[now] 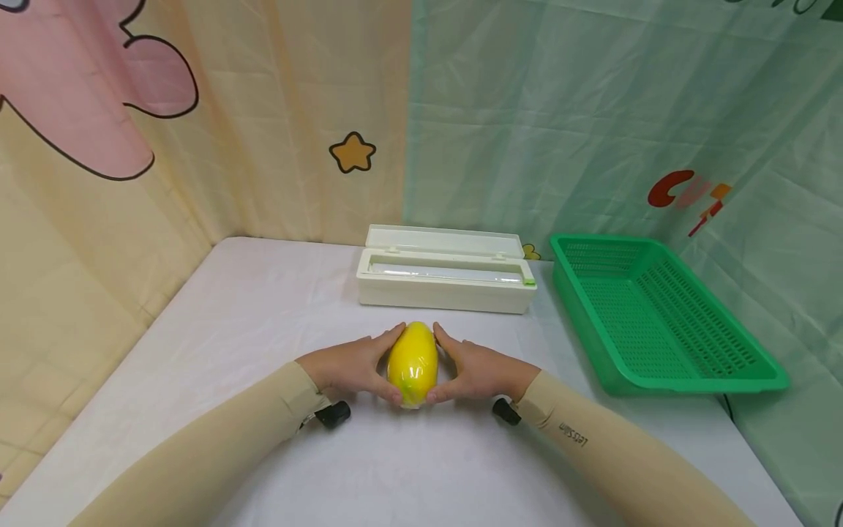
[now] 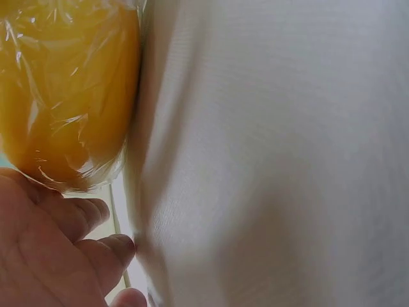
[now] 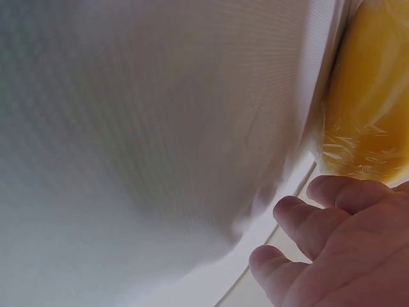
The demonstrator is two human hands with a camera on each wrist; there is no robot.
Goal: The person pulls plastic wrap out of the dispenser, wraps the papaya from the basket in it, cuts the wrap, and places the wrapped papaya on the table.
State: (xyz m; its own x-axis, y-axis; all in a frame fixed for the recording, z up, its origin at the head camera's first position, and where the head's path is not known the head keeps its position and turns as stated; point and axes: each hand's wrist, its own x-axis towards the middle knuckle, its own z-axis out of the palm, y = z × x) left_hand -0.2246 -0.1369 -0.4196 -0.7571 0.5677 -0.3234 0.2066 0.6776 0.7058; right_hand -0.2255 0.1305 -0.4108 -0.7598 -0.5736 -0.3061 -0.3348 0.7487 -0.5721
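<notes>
A yellow oblong fruit [image 1: 413, 362], shaped like a mango, lies on the white table with a greenish end towards me. Clear, crinkled cling film [image 2: 77, 121] covers it. My left hand [image 1: 352, 366] holds its left side, the thumb at the near end and the index finger at the far end. On the opposite side my right hand [image 1: 484, 368] holds it the same way. In the right wrist view, several fingers of the right hand [image 3: 345, 236] bend loosely beyond the wrapped fruit [image 3: 370, 96].
Behind the fruit stands a white cling film dispenser [image 1: 448, 296], its lid [image 1: 444, 239] raised and a film roll [image 1: 444, 273] inside. A green perforated basket [image 1: 593, 329] sits at the right. Printed curtains [image 1: 276, 146] enclose the white table [image 1: 263, 293].
</notes>
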